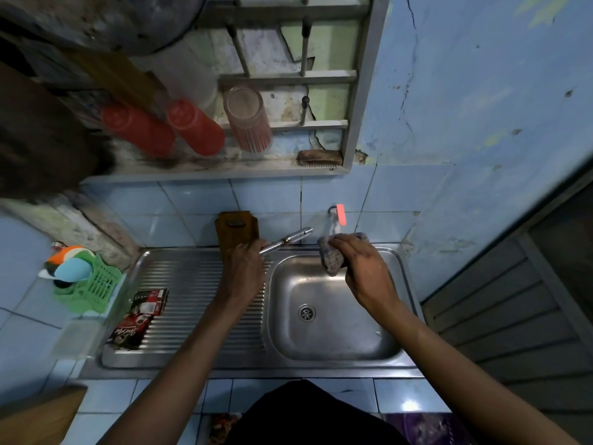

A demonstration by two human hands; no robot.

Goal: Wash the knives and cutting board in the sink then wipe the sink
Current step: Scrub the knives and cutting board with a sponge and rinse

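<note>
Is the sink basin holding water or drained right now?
Drained: the sink basin shows bare metal and an uncovered drain, with no standing water.

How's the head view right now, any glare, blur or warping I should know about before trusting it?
Head view: dim overall, strong wide-angle warping at the edges; the red cups on the rack are blurred; soft glare on the sink basin and wall tiles; the left hand on the metal handle and the right hand holding the cloth read fairly sharp.
</note>
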